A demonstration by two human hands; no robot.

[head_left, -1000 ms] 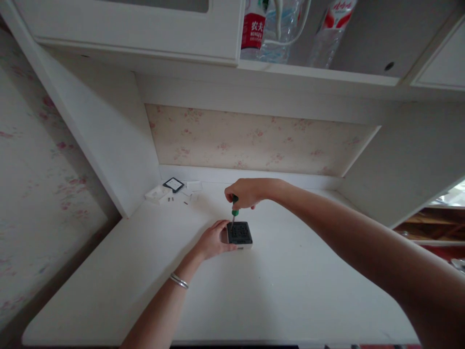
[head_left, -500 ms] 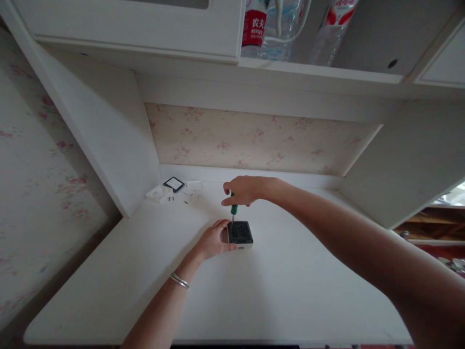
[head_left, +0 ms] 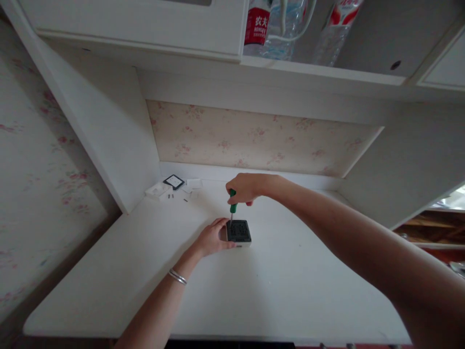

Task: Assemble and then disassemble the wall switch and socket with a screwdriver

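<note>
Dark square box (head_left: pixel 239 231) rests near the middle of the white tabletop (head_left: pixel 290 286), somewhat toward its far edge. The left hand (head_left: pixel 210 238) grasps its left side, fingers curled on the rim. The right hand (head_left: pixel 244 187) is above it, fingers clenched around a green screwdriver (head_left: pixel 232 202) (tip down at the box's far-left corner). Small white parts (head_left: pixel 160 190) lie in the tabletop's far-left corner.

- screwdriver (head_left: pixel 233 204): top of the green handle buried in right hand (head_left: pixel 244 188); tip too fine to make out.
- black-topped box (head_left: pixel 240 231): left edge covered by left hand (head_left: pixel 210 238).
- bottles (head_left: pixel 257 26) on upper shelf: tops cut by frame edge.
- small dark bits (head_left: pixel 169 196) at back corner: too small to identify.
- left forearm (head_left: pixel 156 310): cut by lower edge.
</note>
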